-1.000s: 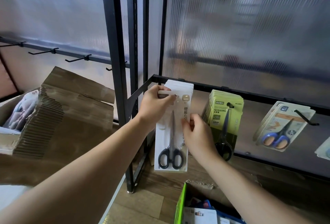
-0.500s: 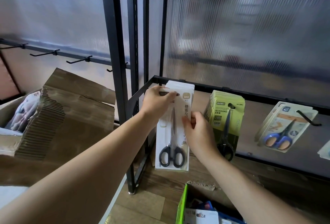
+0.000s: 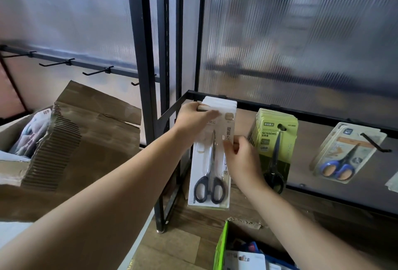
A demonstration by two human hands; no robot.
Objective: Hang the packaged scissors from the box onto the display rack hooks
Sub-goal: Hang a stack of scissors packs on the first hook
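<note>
Head view: left grip [image 3: 195, 116] pinches the white scissors pack [image 3: 212, 162] top at the rack's left end; right grip [image 3: 241, 157] pinches its right edge, crowding green packs [image 3: 276, 131].

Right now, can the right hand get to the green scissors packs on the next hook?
Probably yes. The right hand rests on the white scissors pack, right beside the green scissors packs, with nothing between them, but it must let go first.

Both forearms are bare right up to the near edge of view, with no sleeve or cuff showing on either. The left hand [image 3: 193, 116] and the right hand [image 3: 243, 159] wear no gloves, rings, watch or wristband. The fingernails look short and unpainted, though they are slightly blurred.
</note>
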